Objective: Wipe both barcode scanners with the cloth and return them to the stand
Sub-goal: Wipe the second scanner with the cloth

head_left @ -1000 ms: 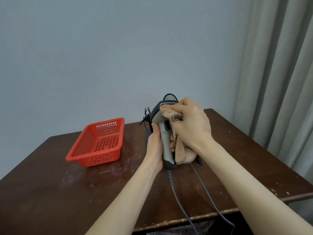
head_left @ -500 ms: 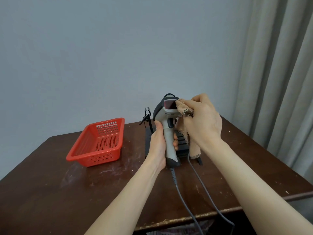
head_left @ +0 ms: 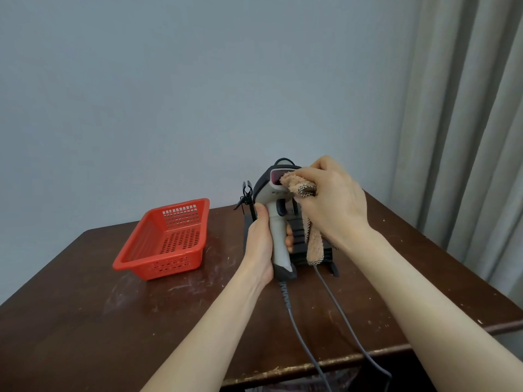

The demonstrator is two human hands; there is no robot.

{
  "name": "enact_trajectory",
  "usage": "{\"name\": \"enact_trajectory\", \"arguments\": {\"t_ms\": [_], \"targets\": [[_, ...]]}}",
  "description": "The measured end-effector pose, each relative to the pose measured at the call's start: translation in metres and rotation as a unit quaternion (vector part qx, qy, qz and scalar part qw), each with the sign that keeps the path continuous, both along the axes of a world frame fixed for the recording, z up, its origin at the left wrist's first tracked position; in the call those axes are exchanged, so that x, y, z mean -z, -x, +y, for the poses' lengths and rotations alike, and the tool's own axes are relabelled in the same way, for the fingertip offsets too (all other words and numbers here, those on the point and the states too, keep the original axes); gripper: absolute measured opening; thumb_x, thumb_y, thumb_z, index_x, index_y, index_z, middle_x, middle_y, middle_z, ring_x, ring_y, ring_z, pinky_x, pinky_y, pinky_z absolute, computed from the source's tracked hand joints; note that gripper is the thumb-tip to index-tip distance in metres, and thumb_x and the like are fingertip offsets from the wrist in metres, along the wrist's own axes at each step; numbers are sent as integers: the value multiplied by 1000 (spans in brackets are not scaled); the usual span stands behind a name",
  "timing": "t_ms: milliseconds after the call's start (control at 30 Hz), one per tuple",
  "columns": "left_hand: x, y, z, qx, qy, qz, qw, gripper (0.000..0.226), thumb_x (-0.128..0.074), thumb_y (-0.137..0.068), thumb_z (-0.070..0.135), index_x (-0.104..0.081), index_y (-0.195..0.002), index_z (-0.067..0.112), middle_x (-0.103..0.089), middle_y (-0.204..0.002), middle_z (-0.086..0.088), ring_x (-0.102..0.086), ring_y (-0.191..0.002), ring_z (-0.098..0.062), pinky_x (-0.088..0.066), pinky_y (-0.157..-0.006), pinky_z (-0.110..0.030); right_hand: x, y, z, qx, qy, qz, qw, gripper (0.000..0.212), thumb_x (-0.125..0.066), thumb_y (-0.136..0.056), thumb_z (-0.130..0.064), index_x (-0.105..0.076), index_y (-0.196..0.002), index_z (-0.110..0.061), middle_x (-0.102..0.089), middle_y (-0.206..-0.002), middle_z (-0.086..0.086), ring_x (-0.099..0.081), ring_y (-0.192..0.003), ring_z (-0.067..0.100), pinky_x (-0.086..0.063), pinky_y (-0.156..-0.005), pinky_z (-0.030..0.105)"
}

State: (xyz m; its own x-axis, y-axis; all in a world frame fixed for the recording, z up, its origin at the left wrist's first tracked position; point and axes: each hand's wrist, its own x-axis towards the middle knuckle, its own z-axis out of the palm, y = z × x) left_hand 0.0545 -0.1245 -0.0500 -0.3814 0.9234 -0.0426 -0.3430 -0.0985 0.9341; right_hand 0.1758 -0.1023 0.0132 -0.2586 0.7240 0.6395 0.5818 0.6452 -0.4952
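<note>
My left hand [head_left: 261, 244] grips the handle of a grey and black barcode scanner [head_left: 276, 222], held upright above the table with its red window facing me. My right hand [head_left: 332, 205] holds a tan cloth [head_left: 300, 185] and presses its bunched end against that window, while the cloth's tail hangs down beside the handle. Behind them stands the black stand [head_left: 325, 253], mostly hidden. A second scanner is hidden except for a dark cable loop [head_left: 283, 160] above the scanner's head.
A red perforated basket [head_left: 167, 240] sits empty at the left of the dark wooden table [head_left: 85, 321]. Two grey cables [head_left: 336, 306] run from the scanner and the stand over the front edge. A grey curtain [head_left: 467, 137] hangs at the right.
The scanner has turned so that its red window faces me. My right hand moved the cloth from the scanner's body and handle up onto the window.
</note>
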Motion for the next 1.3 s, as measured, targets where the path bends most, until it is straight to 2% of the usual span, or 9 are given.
{"name": "enact_trajectory", "arguments": {"t_ms": [133,300,467,567,733,867,1100,1233,1300], "targets": [[-3,0,0,6,-4,-23,1000,61,-31,-92,61,-58,-75,9,-49,-53,-5,-41,-37,-14,-36,-36,-19,5,-3,3,39,11,-2,999,33,-56,-90,-22,-62,-116,-40,-49,-104,-5,-52,-79,22,-36,-62,29],[-2,7,-1,6,-30,-44,999,61,-30,-92,62,-59,-81,10,-48,-54,-3,-40,-37,-12,-35,-36,-19,6,-15,17,99,88,3,991,54,-49,-88,-15,-42,-137,-36,-56,-124,6,-57,-105,36,-40,-80,36],[1,12,-1,-1,-30,-34,999,61,-29,-91,63,-60,-87,11,-48,-56,-3,-41,-38,-12,-36,-37,-19,8,-13,12,19,64,186,980,9,-60,-89,-22,-65,-96,-20,-69,-89,-4,-63,-90,20,-48,-80,33],[0,7,-2,-8,-14,-13,1000,59,-30,-93,61,-59,-80,11,-50,-53,-4,-42,-38,-13,-36,-38,-20,4,-6,4,-22,36,237,971,8,-65,-87,-24,-67,-90,-17,-68,-83,-8,-64,-84,15,-49,-79,32],[7,4,1,-14,7,9,1000,64,-33,-89,66,-64,-72,13,-56,-61,-8,-50,-49,-19,-43,-51,-30,8,5,3,-64,21,170,983,20,-66,-86,-18,-71,-105,-23,-71,-103,-5,-64,-99,13,-48,-85,28],[10,-1,4,3,3,-2,1000,65,-34,-87,68,-59,-73,10,-50,-59,-8,-42,-41,-17,-37,-42,-25,12,10,8,-31,19,155,987,25,-66,-84,-13,-72,-104,-27,-66,-100,0,-63,-93,20,-50,-82,38],[7,-5,5,6,6,20,1000,60,-34,-89,63,-59,-73,10,-53,-54,-5,-45,-39,-16,-40,-38,-23,7,17,-1,-99,24,228,968,20,-68,-82,-7,-75,-94,-22,-72,-99,-8,-64,-102,11,-50,-90,35],[9,-3,9,-15,9,24,1000,63,-39,-81,70,-64,-77,12,-59,-60,-6,-55,-51,-21,-49,-51,-32,5,17,-4,-123,34,207,970,25,-67,-82,-11,-69,-98,-30,-70,-98,-15,-63,-100,8,-51,-86,35],[9,-2,8,-15,7,33,999,67,-42,-72,74,-63,-80,11,-57,-59,-6,-52,-47,-19,-45,-47,-30,5,13,-3,-82,26,158,984,34,-64,-80,-10,-66,-101,-36,-68,-96,-13,-60,-100,9,-50,-81,36]]}}
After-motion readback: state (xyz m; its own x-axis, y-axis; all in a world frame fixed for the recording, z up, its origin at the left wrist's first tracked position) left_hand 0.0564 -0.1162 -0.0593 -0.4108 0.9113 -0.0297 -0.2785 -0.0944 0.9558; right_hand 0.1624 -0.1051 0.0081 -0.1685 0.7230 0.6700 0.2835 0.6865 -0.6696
